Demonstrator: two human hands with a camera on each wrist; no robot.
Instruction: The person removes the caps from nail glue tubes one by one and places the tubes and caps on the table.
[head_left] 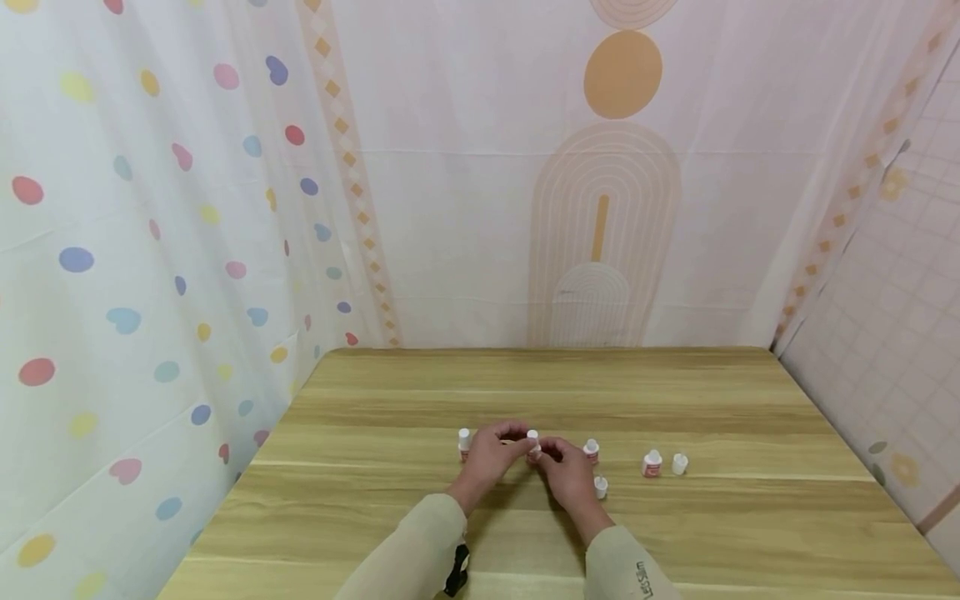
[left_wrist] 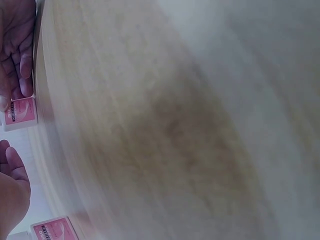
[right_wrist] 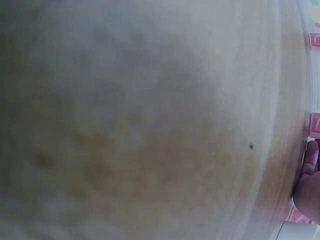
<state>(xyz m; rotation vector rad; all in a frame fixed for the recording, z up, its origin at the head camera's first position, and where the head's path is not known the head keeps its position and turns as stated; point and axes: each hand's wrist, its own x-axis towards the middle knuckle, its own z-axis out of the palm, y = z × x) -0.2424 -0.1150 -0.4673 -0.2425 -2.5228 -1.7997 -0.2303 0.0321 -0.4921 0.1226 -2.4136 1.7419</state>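
In the head view, a small white bottle (head_left: 533, 447) with a pink label stands upright on the table with a tall white cap on. My left hand (head_left: 491, 454) pinches it between thumb and fingers. My right hand (head_left: 567, 475) is close on its other side, fingers loosely curved; the left wrist view shows a small gap between these fingers and the bottle (left_wrist: 21, 112). Left of my left hand stands another capped bottle (head_left: 464, 444), partly hidden. Just beyond my right hand is a bottle (head_left: 592, 452) without its tall cap, and a loose white cap (head_left: 601, 487) lies nearer me.
Farther right stand another bottle (head_left: 652, 464) without a tall cap and a second loose cap (head_left: 680, 464) beside it. The wood-grain table (head_left: 420, 542) meets patterned curtains (head_left: 465, 217) at the back and left. A black strap (head_left: 457, 571) shows by the left sleeve.
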